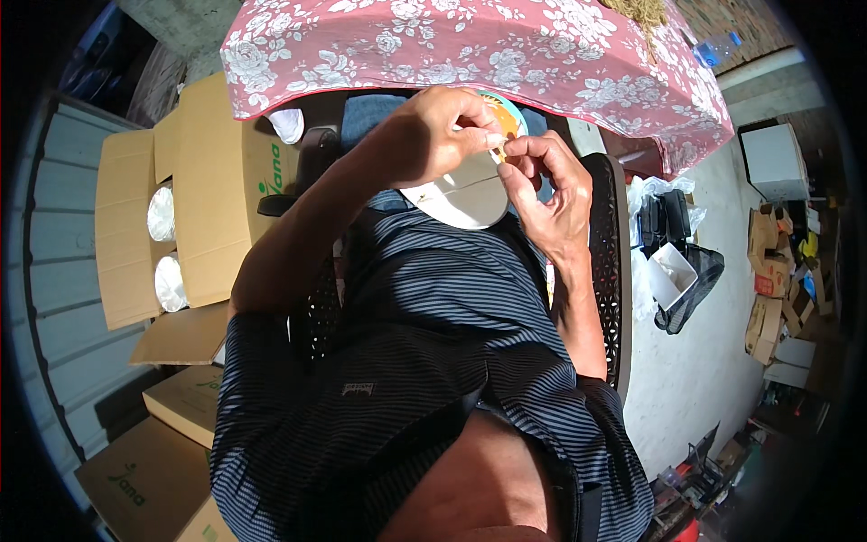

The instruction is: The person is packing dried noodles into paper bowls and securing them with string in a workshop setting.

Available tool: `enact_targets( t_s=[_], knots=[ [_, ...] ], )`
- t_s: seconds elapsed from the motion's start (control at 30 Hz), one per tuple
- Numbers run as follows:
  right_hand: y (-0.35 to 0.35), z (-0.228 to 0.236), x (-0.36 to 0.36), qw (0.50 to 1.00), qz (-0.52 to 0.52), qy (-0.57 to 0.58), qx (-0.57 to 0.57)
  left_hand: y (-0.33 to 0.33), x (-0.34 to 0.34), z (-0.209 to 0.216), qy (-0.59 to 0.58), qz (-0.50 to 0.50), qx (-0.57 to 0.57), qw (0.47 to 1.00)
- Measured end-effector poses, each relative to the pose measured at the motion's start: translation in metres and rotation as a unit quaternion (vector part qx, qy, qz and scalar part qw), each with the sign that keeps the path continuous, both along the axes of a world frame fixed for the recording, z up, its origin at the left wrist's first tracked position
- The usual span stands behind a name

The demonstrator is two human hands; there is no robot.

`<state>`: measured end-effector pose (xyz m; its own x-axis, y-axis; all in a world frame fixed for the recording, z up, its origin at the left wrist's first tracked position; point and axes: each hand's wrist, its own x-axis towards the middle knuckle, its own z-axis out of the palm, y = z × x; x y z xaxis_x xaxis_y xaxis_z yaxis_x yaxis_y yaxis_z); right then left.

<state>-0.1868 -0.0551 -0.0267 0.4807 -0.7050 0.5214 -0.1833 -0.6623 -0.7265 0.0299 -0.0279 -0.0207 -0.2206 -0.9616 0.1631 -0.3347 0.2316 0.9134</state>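
My left hand (438,135) is closed in a pinch, its thumb and fingertips meeting those of my right hand above my lap. My right hand (549,185) is also closed, thumb against forefinger. Between the fingertips is a small pale and yellowish piece (498,154), too small to name. Under the hands, across my thighs, lies a flat, rounded white piece (465,194) with a line across it. Behind my fingers an orange and teal printed rounded piece (508,116) shows; whether it joins the white one is hidden by my hands.
A table with a pink floral cloth (433,45) stands just ahead. On my left are open cardboard boxes (212,185) with white rolled or wrapped items. Dark chair armrests (610,262) flank me. To the right, a white box (671,274) and black bags lie on the floor, with scattered cartons beyond.
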Motion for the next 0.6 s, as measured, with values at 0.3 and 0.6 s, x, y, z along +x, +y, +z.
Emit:
enact_targets(
  t_s=[0.3,0.6],
  knots=[
    [-0.001,-0.005,-0.002,0.999,-0.034,0.001,0.041,0.004,-0.010,0.001,0.020,0.020,-0.072,0.997],
    [-0.004,-0.012,-0.006,0.989,-0.024,-0.041,0.142,0.013,-0.019,0.002,-0.015,0.038,-0.113,0.993]
  ],
)
